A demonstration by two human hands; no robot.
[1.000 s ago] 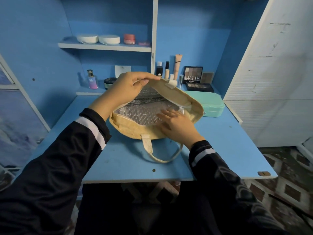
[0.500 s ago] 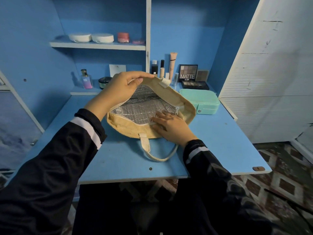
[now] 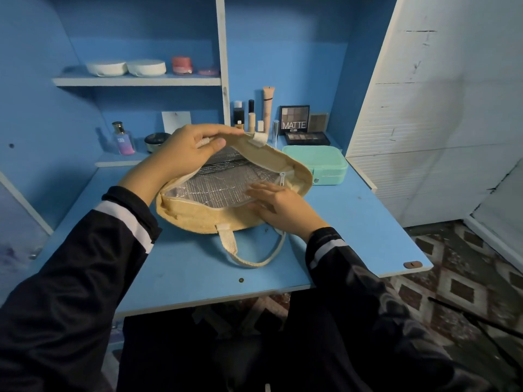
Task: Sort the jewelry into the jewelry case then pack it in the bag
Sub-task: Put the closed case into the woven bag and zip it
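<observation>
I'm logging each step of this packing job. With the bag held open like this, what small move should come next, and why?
Probably the right hand should leave the bag's near rim and reach for the mint jewelry case. The left hand holds the tan bag open, its silver lining looks empty, and the case sits closed just behind it.

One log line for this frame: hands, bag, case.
left hand: lifts bag rim | right hand: flat on lining | jewelry case: closed, outside bag

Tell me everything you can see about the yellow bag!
The bag is tan woven cloth with a shiny silver lining, lying on the blue desk. Its zipper is open; the pull hangs at the right end. The left hand lifts the top edge, the right hand presses the lower edge. A cream strap handle loops toward the person.
</observation>
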